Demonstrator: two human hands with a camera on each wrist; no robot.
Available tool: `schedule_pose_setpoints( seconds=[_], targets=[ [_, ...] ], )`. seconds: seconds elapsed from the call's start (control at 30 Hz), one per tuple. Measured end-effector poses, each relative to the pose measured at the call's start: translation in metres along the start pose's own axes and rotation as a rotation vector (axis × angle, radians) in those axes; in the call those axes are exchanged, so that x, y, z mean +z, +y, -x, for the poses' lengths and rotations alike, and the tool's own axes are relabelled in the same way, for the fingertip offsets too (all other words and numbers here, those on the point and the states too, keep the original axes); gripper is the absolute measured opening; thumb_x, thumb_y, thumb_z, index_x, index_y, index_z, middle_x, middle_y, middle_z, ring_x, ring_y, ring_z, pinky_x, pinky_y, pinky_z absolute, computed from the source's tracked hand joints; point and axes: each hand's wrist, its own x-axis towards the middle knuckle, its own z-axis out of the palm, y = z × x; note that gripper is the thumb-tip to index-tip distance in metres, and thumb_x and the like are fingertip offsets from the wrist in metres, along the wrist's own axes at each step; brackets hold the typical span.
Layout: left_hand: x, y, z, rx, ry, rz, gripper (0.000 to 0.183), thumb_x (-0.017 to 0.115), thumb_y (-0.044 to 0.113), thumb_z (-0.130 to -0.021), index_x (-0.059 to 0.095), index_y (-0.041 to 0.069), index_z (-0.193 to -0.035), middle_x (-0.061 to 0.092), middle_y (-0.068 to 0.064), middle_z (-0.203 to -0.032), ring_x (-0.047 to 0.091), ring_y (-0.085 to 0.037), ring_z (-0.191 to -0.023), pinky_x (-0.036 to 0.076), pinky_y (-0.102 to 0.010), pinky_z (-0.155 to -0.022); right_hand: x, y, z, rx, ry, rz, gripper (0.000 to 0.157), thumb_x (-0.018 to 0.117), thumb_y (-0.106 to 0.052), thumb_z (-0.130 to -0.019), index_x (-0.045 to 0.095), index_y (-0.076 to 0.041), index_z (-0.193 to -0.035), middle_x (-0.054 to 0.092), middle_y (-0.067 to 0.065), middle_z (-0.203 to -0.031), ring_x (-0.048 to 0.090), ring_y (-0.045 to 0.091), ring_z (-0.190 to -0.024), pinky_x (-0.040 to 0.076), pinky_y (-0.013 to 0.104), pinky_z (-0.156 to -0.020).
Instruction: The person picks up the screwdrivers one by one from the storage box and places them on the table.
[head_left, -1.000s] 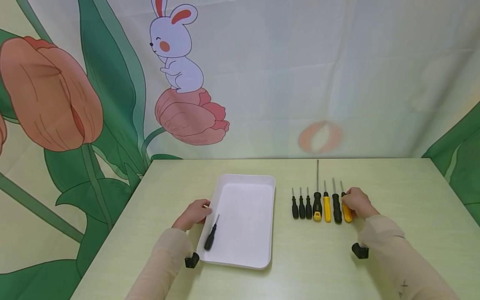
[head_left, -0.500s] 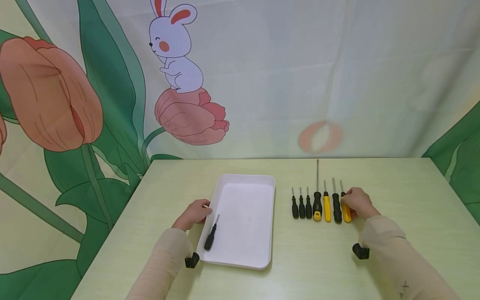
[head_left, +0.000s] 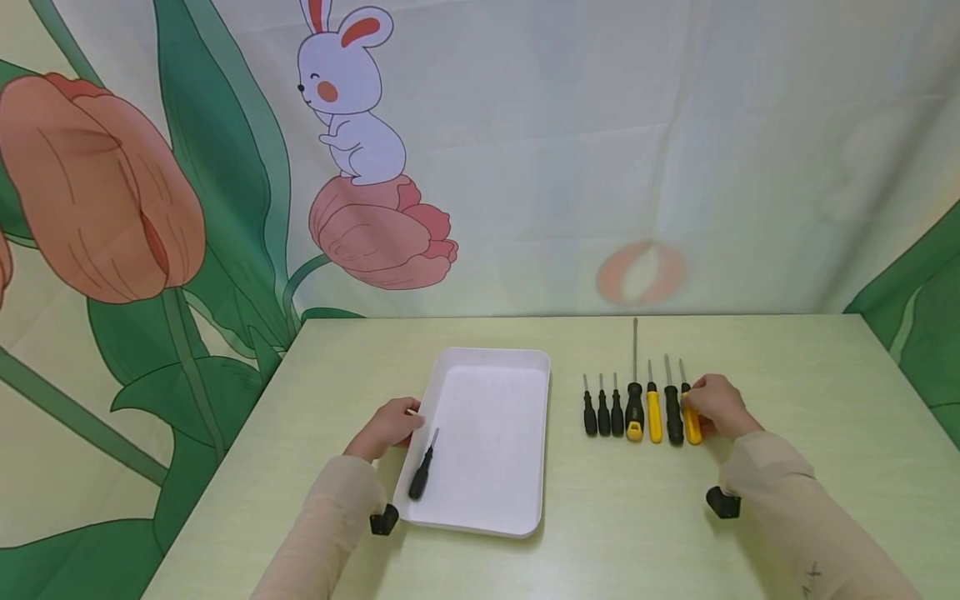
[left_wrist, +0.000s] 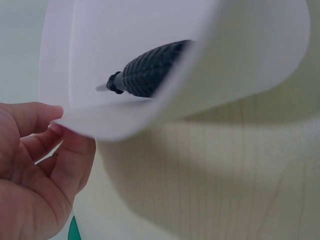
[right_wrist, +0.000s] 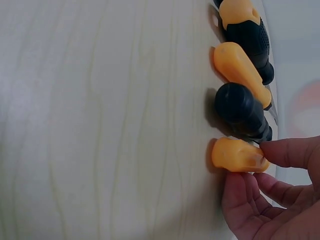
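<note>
My left hand (head_left: 386,429) pinches the left rim of a white tray (head_left: 487,442), thumb on one side and fingers below, as the left wrist view shows. Inside that tray, by its left wall, lies a black screwdriver (head_left: 422,473). My right hand (head_left: 718,404) holds the yellow handle of the rightmost screwdriver (right_wrist: 237,156) between thumb and fingers. Close to its left lies a larger black screwdriver (head_left: 673,415), then a yellow one (head_left: 655,417). A long-shafted black and yellow screwdriver (head_left: 634,408) comes after these, with three small black screwdrivers (head_left: 603,421) at the row's left end.
The pale wooden table (head_left: 615,533) reaches back to a hanging cloth (head_left: 540,167) printed with a rabbit and tulips. A gap of bare tabletop separates the tray from the screwdriver row. Black wrist-worn pieces (head_left: 723,502) sit under both sleeves.
The yellow screwdriver in my right hand has shifted very slightly left, toward the black one beside it. My left hand and the tray stay put.
</note>
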Motion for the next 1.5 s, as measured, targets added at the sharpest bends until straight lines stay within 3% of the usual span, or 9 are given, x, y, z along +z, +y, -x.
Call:
schedule_pose_setpoints(
  seconds=[0.43, 0.73, 1.03, 1.27, 1.5],
  targets=[
    [-0.001, 0.001, 0.002, 0.007, -0.004, 0.007, 0.029, 0.047, 0.011, -0.088, 0.049, -0.002, -0.114, 0.056, -0.016, -0.102, 0.056, -0.019, -0.075, 0.049, -0.032, -0.068, -0.002, 0.004, -0.004, 0.030, -0.018, -0.042, 0.029, 0.053, -0.011, -0.081, 0.040, 0.005, -0.102, 0.042, 0.012, -0.084, 0.051, 0.018, -0.062, 0.049, 0.027, -0.056],
    [-0.001, 0.001, 0.002, 0.014, -0.012, 0.024, 0.029, 0.046, 0.010, -0.088, 0.049, -0.003, -0.114, 0.056, -0.016, -0.101, 0.057, -0.019, -0.076, 0.050, -0.033, -0.069, -0.005, 0.006, -0.006, 0.069, -0.012, -0.029, 0.036, 0.050, -0.012, -0.081, 0.039, 0.006, -0.110, 0.043, 0.017, -0.094, 0.048, 0.017, -0.062, 0.047, 0.025, -0.055],
    [-0.001, 0.001, 0.002, 0.016, -0.014, 0.033, 0.029, 0.046, 0.010, -0.089, 0.050, -0.003, -0.114, 0.056, -0.016, -0.101, 0.057, -0.019, -0.077, 0.049, -0.033, -0.069, -0.012, -0.001, 0.003, 0.040, 0.002, -0.057, 0.034, 0.047, -0.012, -0.083, 0.038, 0.005, -0.110, 0.043, 0.011, -0.086, 0.047, 0.017, -0.063, 0.047, 0.025, -0.057],
    [-0.002, 0.001, 0.003, 0.019, -0.017, 0.025, 0.029, 0.046, 0.011, -0.089, 0.049, -0.003, -0.115, 0.055, -0.016, -0.103, 0.057, -0.019, -0.078, 0.049, -0.033, -0.070, -0.013, -0.010, 0.013, 0.035, 0.008, -0.069, 0.039, 0.046, -0.014, -0.085, 0.036, 0.006, -0.117, 0.045, 0.018, -0.101, 0.048, 0.022, -0.075, 0.046, 0.021, -0.055],
    [-0.002, 0.001, 0.003, 0.024, -0.020, 0.038, 0.029, 0.045, 0.009, -0.089, 0.049, -0.003, -0.114, 0.055, -0.016, -0.101, 0.057, -0.020, -0.077, 0.050, -0.034, -0.070, -0.013, -0.016, 0.015, -0.008, 0.019, -0.093, 0.040, 0.045, -0.015, -0.085, 0.036, 0.006, -0.119, 0.044, 0.019, -0.106, 0.048, 0.021, -0.073, 0.046, 0.022, -0.055]
  ],
)
